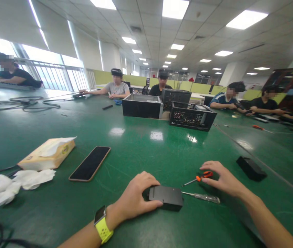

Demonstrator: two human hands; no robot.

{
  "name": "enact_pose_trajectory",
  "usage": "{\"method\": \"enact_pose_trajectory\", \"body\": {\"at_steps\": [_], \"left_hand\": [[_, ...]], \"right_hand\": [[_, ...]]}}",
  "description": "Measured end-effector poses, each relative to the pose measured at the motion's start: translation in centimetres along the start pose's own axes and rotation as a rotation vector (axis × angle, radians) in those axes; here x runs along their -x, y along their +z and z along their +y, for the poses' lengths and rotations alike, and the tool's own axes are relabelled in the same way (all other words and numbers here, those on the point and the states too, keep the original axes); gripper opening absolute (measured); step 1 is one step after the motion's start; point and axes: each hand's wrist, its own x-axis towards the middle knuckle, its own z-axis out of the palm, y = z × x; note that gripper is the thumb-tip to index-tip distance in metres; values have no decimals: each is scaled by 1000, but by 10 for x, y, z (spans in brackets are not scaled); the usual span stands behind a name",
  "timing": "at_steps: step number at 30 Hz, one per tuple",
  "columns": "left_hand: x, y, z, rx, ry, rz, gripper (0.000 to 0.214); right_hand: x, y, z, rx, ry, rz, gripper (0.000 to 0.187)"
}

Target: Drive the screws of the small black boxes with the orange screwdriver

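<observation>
Gripping the small black box (168, 197), which lies on the green table (161, 151) just before the person, the left hand (136, 197) curls round its end. Right hand (223, 181) pinches the orange screwdriver (202, 176) just beyond. Judgement: keep the box pressed flat. Clear-handled screwdriver (203, 197) lies beside it.

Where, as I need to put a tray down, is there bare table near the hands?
Free: the green table between the phone and the computer cases, stretching right beyond the right hand. Crowded: black box and screwdrivers beside the left hand; tissue box and tissues at left.
</observation>
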Motion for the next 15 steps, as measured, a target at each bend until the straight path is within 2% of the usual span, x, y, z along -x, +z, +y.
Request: {"method": "enact_pose_trajectory", "body": {"at_steps": [3, 7, 10, 15], "left_hand": [[0, -1, -1, -4, 5, -13, 39], [0, 0, -3, -5, 15, -23, 40], [0, 0, -5, -4, 12, -35, 39], [0, 0, -5, -6, 8, -57, 37]], "right_hand": [[0, 2, -30, 21, -61, -116, 24], [7, 14, -55, 88, -39, -287, 17], [10, 14, -55, 6, -24, -379, 3], [12, -5, -42, -325, 18, -425, 16]]}}
